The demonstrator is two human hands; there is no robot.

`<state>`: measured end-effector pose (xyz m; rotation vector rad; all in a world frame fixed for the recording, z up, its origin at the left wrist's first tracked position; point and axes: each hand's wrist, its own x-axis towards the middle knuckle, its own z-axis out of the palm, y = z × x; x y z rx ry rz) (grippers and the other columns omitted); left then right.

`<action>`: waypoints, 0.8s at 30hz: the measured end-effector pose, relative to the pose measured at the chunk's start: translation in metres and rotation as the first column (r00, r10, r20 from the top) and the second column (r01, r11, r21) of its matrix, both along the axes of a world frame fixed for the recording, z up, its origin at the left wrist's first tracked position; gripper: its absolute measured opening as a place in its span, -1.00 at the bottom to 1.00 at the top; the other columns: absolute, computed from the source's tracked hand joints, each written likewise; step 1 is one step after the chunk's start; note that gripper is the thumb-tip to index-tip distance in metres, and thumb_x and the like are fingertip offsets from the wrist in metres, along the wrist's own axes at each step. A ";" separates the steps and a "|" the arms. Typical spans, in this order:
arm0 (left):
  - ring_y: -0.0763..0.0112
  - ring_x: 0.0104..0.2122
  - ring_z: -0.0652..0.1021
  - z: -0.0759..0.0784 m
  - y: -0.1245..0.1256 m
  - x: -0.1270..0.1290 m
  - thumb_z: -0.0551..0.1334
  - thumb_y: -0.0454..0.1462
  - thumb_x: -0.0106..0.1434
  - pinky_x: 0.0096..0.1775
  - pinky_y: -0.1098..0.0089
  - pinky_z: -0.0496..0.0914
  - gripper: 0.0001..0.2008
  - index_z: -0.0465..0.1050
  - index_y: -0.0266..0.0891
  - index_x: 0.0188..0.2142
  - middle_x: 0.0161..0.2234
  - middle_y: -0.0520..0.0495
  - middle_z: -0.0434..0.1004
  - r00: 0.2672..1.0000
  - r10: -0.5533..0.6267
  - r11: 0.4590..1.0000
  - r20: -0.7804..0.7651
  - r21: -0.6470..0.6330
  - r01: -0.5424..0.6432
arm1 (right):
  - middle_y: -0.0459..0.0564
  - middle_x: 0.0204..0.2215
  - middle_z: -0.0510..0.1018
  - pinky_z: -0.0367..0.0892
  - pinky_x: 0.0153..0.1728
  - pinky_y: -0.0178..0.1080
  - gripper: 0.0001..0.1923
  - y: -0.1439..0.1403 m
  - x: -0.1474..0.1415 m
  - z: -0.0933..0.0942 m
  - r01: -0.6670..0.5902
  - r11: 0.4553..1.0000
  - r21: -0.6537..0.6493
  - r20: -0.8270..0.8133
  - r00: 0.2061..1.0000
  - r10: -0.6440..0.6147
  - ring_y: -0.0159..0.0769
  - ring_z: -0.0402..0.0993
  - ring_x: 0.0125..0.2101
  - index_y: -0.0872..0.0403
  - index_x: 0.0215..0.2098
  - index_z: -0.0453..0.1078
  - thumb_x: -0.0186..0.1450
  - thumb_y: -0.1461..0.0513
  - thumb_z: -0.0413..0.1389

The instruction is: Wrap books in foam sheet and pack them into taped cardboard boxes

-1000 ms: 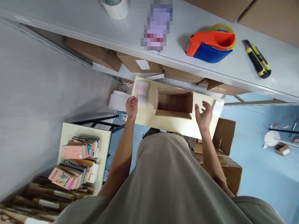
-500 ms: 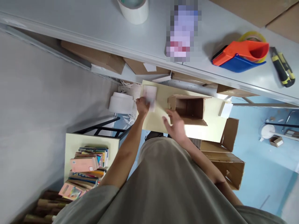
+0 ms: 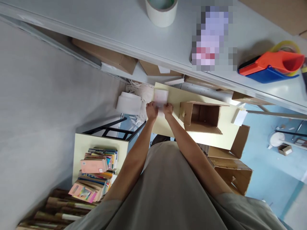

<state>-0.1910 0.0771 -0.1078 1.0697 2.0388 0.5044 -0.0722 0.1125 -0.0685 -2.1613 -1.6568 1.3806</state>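
A pale, pinkish-white sheet of paper (image 3: 161, 95) lies at the left end of the light yellow table (image 3: 176, 124); its print is too blurred to read. My left hand (image 3: 152, 110) is closed on its lower left edge, fingers curled. On the opposite edge my right hand (image 3: 168, 109) is closed too, its fingertips partly hidden. Just right of my right hand, an open cardboard box (image 3: 188, 112) lies with its opening facing up and its flaps spread.
Above the table runs a grey shelf (image 3: 107, 25) with a tape roll (image 3: 161, 14), a pixelated phone-shaped thing (image 3: 211, 36) and an orange-blue tape dispenser (image 3: 271, 65). Stacked books (image 3: 94, 166) stand on a lower left table. Open cartons (image 3: 232, 172) lie at lower right.
My right hand has moved left from beside the cardboard box and closed on the sheet's right edge. My left hand stays at its left edge. The view has shifted slightly.
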 end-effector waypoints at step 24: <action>0.11 0.06 0.73 0.215 -0.048 0.075 0.31 0.06 0.58 0.11 0.14 0.65 -0.59 0.61 -0.12 0.19 0.04 -0.16 0.71 0.875 -0.139 0.928 0.465 0.370 -0.049 | 0.03 -0.17 0.70 0.53 -0.24 -0.13 -0.40 -0.065 0.215 0.212 0.119 0.881 0.458 -0.405 0.910 0.088 -0.13 0.59 -0.24 -0.02 0.11 0.61 0.62 -0.28 0.03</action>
